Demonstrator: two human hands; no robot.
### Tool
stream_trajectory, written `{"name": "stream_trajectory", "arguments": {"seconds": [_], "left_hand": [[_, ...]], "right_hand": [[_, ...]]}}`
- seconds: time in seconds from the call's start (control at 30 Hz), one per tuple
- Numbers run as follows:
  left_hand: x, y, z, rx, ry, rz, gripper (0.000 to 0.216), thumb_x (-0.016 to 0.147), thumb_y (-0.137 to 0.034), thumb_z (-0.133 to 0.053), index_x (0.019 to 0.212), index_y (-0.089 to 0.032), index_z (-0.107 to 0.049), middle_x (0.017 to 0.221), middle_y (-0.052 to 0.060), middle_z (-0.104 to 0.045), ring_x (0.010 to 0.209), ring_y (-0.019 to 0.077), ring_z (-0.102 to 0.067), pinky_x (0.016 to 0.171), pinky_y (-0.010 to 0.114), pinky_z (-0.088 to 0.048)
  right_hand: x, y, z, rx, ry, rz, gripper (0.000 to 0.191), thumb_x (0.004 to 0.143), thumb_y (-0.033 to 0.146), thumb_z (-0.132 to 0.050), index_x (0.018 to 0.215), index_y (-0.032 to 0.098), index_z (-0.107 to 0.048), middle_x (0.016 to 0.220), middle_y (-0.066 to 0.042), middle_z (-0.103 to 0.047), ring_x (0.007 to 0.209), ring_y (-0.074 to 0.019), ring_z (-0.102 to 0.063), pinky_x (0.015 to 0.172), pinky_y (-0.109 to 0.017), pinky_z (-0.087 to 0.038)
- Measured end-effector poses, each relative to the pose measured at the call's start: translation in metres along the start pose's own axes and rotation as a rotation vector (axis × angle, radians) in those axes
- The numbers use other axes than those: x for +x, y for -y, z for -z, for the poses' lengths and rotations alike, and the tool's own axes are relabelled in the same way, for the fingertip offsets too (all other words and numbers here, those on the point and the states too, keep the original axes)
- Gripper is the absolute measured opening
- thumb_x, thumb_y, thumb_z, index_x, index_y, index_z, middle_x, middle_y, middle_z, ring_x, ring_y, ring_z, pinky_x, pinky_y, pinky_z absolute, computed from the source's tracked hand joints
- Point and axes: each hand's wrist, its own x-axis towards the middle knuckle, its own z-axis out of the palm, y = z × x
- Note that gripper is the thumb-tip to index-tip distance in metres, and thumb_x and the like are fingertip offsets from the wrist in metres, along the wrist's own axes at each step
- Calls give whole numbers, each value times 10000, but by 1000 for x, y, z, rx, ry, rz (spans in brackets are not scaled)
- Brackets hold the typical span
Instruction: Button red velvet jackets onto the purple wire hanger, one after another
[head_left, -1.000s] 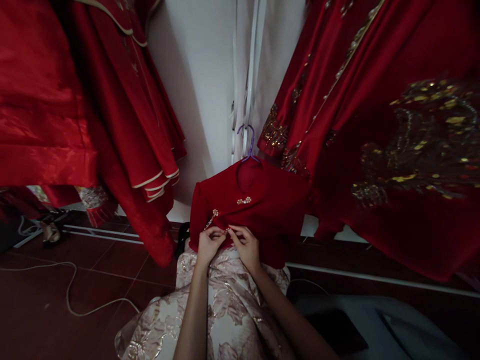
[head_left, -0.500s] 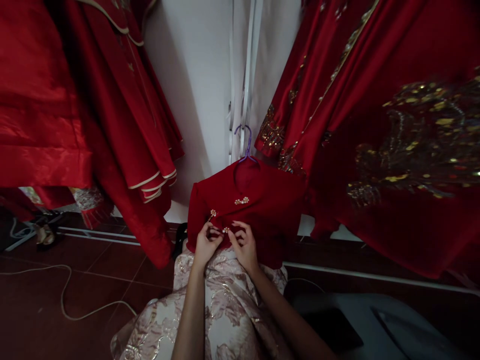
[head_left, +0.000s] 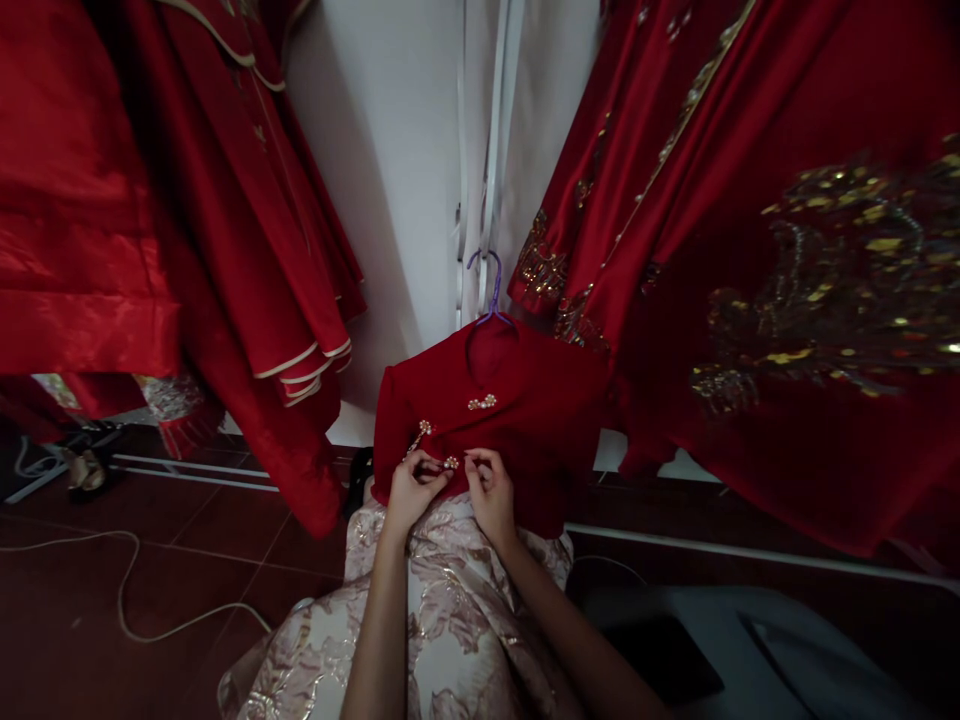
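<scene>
A red jacket (head_left: 547, 400) hangs on a purple hanger (head_left: 495, 290) in front of me. Pearl-like and gold clasps decorate its front: an upper clasp (head_left: 482, 403), one at the left (head_left: 424, 428), and a lower clasp (head_left: 451, 463). My left hand (head_left: 411, 495) is closed at the jacket's lower front, thumb and finger pinched on the left end of the lower clasp. Just right of that clasp, my right hand (head_left: 491, 497) has thumb and forefinger pinched together against the red cloth. What lies between those fingertips is too small to make out.
Red garments with pale trim (head_left: 300, 300) hang at the left, and red sequinned garments (head_left: 750, 250) at the right. Pale floral brocade fabric (head_left: 450, 640) spreads below my hands. A white cable (head_left: 127, 590) lies on the tiled floor; a grey piece of furniture (head_left: 795, 640) stands lower right.
My right hand has drawn slightly right, away from the lower clasp, which now shows more fully. My left hand stays at the clasp.
</scene>
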Motion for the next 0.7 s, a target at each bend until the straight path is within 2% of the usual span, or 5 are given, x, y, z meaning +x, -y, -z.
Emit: {"name": "stream_trajectory", "arguments": {"seconds": [0.1,0.33,0.5,0.7], "left_hand": [[0,0,0,-23,0,22,238,581,-286,-740,705,-132,-608,698,34,-636,658,119,-588,604,203,-458],[0,1,0,-58,-10,28,228,568,-283,-755,697,-129,-648,697,42,-661,650,125,-596,627,217,-462],[-2,-2,2,-28,28,20,228,588,-313,-749,670,-128,-645,694,36,-661,632,122,-592,622,219,-458],[1,0,3,-121,36,11,228,600,-304,-749,690,-135,-625,705,38,-663,663,121,-599,675,234,-470]], "right_hand": [[-1,3,0,-83,41,10,241,787,305,-558,992,178,-572,828,-35,-595,489,-69,-451,434,-190,-374],[0,6,-1,-175,43,28,239,778,349,-576,925,175,-649,595,25,-500,453,-72,-420,423,-187,-351],[0,6,0,-143,49,2,254,791,371,-562,909,168,-658,624,6,-558,460,-72,-420,427,-189,-356],[-1,7,1,-96,37,1,278,818,389,-520,917,174,-665,632,-8,-583,506,-92,-452,459,-198,-388]]}}
